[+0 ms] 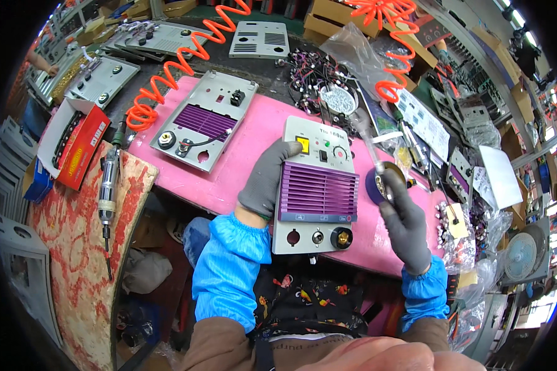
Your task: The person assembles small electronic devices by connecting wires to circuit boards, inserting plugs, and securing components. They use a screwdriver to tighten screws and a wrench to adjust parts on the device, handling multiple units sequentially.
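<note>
My left hand [270, 176], in a grey glove, grips the left edge of a light grey front panel [319, 232] with purple louvres. Its thumb lies by the yellow switch [302, 145] near the panel's top. A black knob with a brass centre [341, 238] sits at the panel's lower right corner. To the right of the panel, my gloved right hand [406, 226] is closed on a pale stick-like tool [371, 146], blurred by motion and pointing up and away. Behind those fingers lies a dark blue tape roll [374, 188], partly hidden.
A second purple-louvred panel [220, 99] lies on the pink mat [263, 123]. An electric screwdriver [107, 191] rests on the worn board at left, by a red box [83, 145]. Orange coiled hoses [185, 62] hang overhead. Bundled wires [315, 74] and a dish of small parts [338, 100] stand behind.
</note>
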Tool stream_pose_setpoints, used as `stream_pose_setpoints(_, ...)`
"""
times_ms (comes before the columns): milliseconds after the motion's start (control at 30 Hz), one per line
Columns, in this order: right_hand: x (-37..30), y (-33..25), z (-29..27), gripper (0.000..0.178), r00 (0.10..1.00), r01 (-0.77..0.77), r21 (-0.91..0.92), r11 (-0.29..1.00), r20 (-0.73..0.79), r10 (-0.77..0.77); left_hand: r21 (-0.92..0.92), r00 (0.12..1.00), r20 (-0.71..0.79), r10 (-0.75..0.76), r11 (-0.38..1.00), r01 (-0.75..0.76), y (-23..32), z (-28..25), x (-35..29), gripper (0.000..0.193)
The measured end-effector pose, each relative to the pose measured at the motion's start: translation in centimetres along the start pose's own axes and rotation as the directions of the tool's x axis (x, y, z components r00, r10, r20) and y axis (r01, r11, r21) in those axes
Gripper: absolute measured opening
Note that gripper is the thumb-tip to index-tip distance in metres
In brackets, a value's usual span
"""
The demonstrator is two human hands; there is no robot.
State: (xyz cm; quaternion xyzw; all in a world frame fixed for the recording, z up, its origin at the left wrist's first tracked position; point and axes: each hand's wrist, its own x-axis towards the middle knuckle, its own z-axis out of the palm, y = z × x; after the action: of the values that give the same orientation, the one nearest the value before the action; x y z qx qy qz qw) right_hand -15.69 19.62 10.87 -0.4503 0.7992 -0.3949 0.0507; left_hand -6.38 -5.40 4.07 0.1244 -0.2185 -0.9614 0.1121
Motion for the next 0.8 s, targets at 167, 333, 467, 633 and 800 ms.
stream_pose_setpoints(167,0.9,-0.6,1.8,0.053,0.999,0.008,0.115,0.993,-0.033,-0.004,0.031,1.000,0.017,0.026,0.999,-0.027,0.1,-0.2,0.3,0.038)
stream_pose_setpoints(333,0.6,-0.2,2.2,0.052,0.984,-0.152,0.231,0.961,0.130,0.124,0.031,0.997,0.070,0.035,0.999,-0.037,0.3,0.4,-0.4,0.039)
stream_pose_setpoints(467,0.4,-1.3,1.9,0.054,0.984,-0.147,0.402,0.904,-0.038,0.176,0.025,0.999,0.046,0.027,0.999,-0.028,0.6,0.1,-0.5,0.041)
stream_pose_setpoints(633,0.3,0.1,3.4,0.054,0.956,-0.250,0.231,0.940,0.216,0.201,0.065,0.997,0.066,0.038,0.997,-0.042,0.1,-0.7,0.3,0.042)
stream_pose_setpoints(800,0.2,-1.2,2.0,0.054,0.981,-0.144,0.453,0.880,-0.050,0.186,0.041,0.999,0.029,0.030,0.999,-0.031,0.3,-0.1,-0.1,0.040)
